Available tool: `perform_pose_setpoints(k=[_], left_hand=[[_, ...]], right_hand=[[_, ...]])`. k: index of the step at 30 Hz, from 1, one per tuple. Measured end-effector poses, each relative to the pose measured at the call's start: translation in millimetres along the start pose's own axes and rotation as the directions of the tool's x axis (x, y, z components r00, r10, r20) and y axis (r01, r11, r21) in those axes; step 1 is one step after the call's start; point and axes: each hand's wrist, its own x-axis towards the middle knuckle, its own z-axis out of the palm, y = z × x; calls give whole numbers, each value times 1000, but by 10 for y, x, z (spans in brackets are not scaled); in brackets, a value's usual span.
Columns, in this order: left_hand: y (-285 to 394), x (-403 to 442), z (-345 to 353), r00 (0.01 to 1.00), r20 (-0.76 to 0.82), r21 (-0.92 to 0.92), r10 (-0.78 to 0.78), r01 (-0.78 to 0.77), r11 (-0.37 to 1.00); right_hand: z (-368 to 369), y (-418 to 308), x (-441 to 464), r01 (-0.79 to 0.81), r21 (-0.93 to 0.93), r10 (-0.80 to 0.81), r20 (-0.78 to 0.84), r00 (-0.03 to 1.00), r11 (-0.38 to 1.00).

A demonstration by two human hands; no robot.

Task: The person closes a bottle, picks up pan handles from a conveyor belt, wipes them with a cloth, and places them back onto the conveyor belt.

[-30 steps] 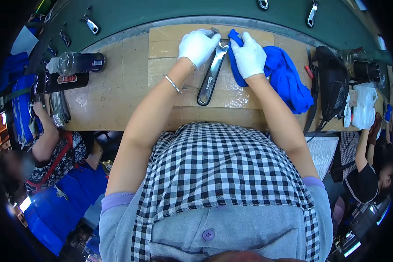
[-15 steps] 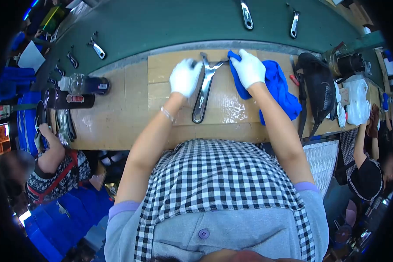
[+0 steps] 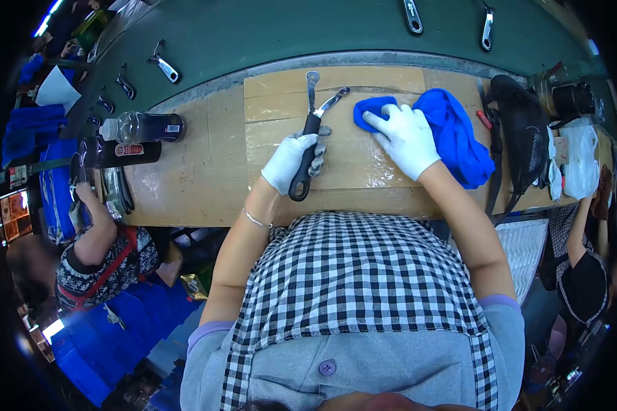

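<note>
My left hand (image 3: pixel 291 163), in a white glove with grey fingertips, is closed around the black handle of a wrench (image 3: pixel 311 123). Its shiny metal head forks into two arms, one pointing up and one to the right. A hole shows at the handle's lower end, near the front of the cardboard-covered bench. To the right, my white-gloved right hand (image 3: pixel 408 140) grips a bunched blue cloth (image 3: pixel 456 140) at its left fold. The cloth lies on the bench, apart from the wrench.
Two dark bottles (image 3: pixel 147 128) lie at the left. Several more tools, such as one wrench (image 3: pixel 487 29), rest on the green surface behind. At the right are a black mesh bag (image 3: pixel 517 144) and a clear plastic bag (image 3: pixel 581 161). Co-workers sit on both sides.
My left hand has closed on the wrench handle, and the tool has turned, its head pointing differently. My right hand has moved down slightly, still on the cloth. The view has shifted a little.
</note>
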Motion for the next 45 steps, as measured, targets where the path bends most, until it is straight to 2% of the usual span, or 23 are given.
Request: perform_pose_setpoints(k=[2,7,10,15,17,19,21,23,24,25,27,28,29,31,32,33,35,37,39,41,42,43,45], left_hand=[[72,-12,-12,992,0,-24,-122,122,992],[135,1,-27,985,11,-6,-175,175,985],[102,41,-77,984,-1,-8,-177,177,984],[168,24,5,982,-47,53,-185,187,981],[184,14,38,971,-135,137,-195,213,967],[166,16,32,978,-130,160,-164,184,970],[134,0,54,986,-116,183,-122,142,973],[93,-45,92,980,-196,418,29,56,907],[66,-62,9,979,-182,446,89,1,895],[50,-28,-82,978,-178,442,106,-17,897],[-44,-7,-197,853,-200,898,483,-37,438],[41,-91,-47,799,-231,931,555,16,365],[22,-88,-51,800,-235,927,551,15,374],[35,-63,-44,774,-27,999,633,0,43],[27,-66,5,792,-31,999,609,4,47],[27,-66,30,798,-39,998,602,3,61],[10,-43,38,831,-39,998,555,64,-26],[-22,-55,6,854,-41,998,518,62,-23],[-46,-42,-21,805,41,998,592,-3,-65],[-54,-40,-10,794,37,997,607,9,-72],[-52,-46,-8,795,22,997,607,26,-71],[-31,-28,-12,790,24,997,613,23,-68],[-85,-32,-16,772,41,994,634,30,-101]], right_hand=[[153,21,61,-29,69,33,-47,998,997],[264,-230,527,-26,348,122,-257,959,937],[579,-559,717,109,269,-33,-273,962,957],[547,-541,929,45,189,12,-287,958,981],[533,-572,864,68,127,-39,-222,974,990],[471,-485,697,151,145,-113,-242,964,978],[378,-313,543,185,152,-168,-122,978,971],[324,-139,406,88,155,-79,-60,995,984],[345,-62,357,-13,261,46,-123,991,965],[236,-22,353,-164,361,207,-84,975,918],[157,91,418,-337,554,422,-29,906,761],[-14,98,487,-428,540,440,116,890,724],[-8,31,498,-431,533,438,122,891,728],[65,-183,540,-386,797,382,214,899,464],[251,-355,507,-243,732,285,69,956,637],[262,-632,418,-289,736,336,89,938,612],[261,-621,369,-269,654,295,73,953,707],[223,-425,413,57,350,-35,-71,997,935],[43,-242,528,296,120,-292,-52,955,948],[-121,-38,664,335,-17,-335,14,942,942],[-188,-3,722,257,-108,-260,-14,966,960],[-250,9,741,138,-21,-139,-84,987,990],[-316,-154,735,63,59,-41,-321,946,996]])
